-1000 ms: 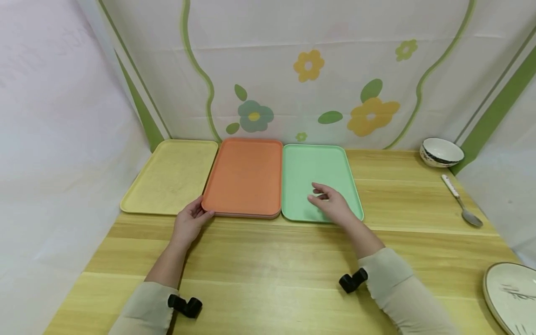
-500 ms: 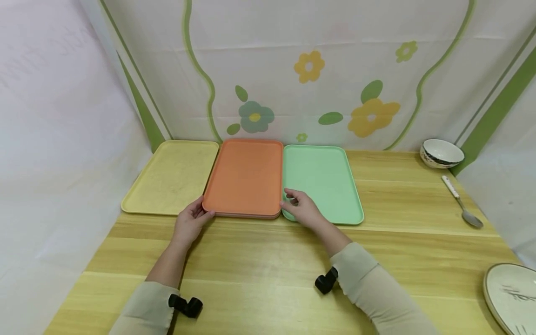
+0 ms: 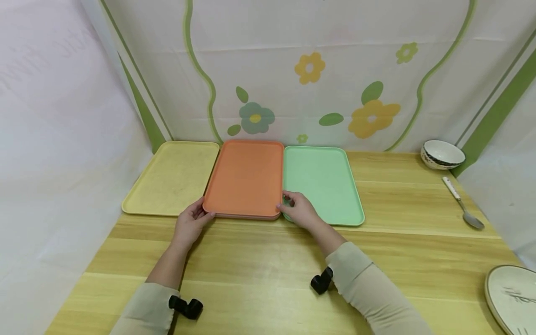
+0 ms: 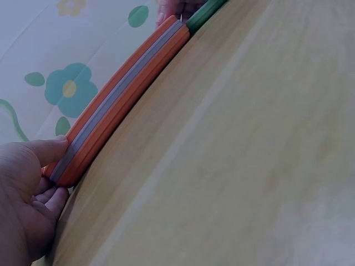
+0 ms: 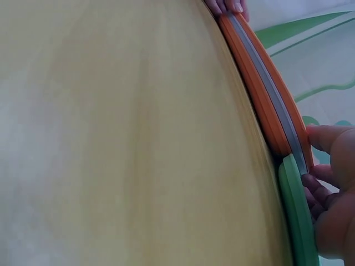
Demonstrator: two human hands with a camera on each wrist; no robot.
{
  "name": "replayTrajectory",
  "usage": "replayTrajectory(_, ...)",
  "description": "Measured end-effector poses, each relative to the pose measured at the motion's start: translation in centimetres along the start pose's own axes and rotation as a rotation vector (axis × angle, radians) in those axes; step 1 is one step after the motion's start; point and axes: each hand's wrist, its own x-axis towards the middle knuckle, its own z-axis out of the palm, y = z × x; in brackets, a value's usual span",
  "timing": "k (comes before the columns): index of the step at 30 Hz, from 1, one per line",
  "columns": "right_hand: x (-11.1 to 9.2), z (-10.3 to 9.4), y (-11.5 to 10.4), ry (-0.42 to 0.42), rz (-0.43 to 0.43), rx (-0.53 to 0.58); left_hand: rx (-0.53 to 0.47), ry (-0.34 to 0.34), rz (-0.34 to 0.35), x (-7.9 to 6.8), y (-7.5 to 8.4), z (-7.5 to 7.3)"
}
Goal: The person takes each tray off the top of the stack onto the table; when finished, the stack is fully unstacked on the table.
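Note:
A stack of trays [image 4: 119, 102] stands mid-table at the back: orange on top, a grey-purple layer between, orange below. From above, only its top orange tray [image 3: 247, 174] shows fully. My left hand [image 3: 190, 223] holds the stack's near left corner, thumb against the upper edge and fingers low at the side. At the near right corner my right hand [image 3: 300, 210] pinches the orange tray's edge, thumb on the orange rim and fingertips by the grey layer. That hand overlaps the green tray [image 3: 326, 181], which lies against the stack's right side.
A yellow tray [image 3: 171, 177] lies left of the stack. At the right are a bowl [image 3: 443, 154], a spoon [image 3: 462, 203] with a white handle, and a plate [image 3: 512, 298] cut off by the frame. Behind the trays rises a flower-printed cloth [image 3: 268, 70].
My right hand has moved left from over the green tray to the stack's near right corner and now touches it. My left hand has stayed at its corner.

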Motion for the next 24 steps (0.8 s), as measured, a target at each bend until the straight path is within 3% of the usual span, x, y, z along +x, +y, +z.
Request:
replayTrajectory(9,-0.1,0.3,-0.5,0.037,0.050,0.180,-0.003,0.010,-0.001,0.0,-0.1,-0.1)
replayTrajectory(14,-0.2,0.4,-0.9,0.056,0.057,0.367,-0.002,0.020,-0.008,0.0,0.0,-0.2)
replayTrajectory(20,-0.4,0.9,-1.2,0.001,0.048,0.600,-0.002,0.015,-0.021,0.0,0.0,-0.1)
replayTrajectory(24,-0.5,1.1,-1.2,-0.030,0.026,0.670,-0.006,0.015,-0.021,0.0,-0.1,0.0)
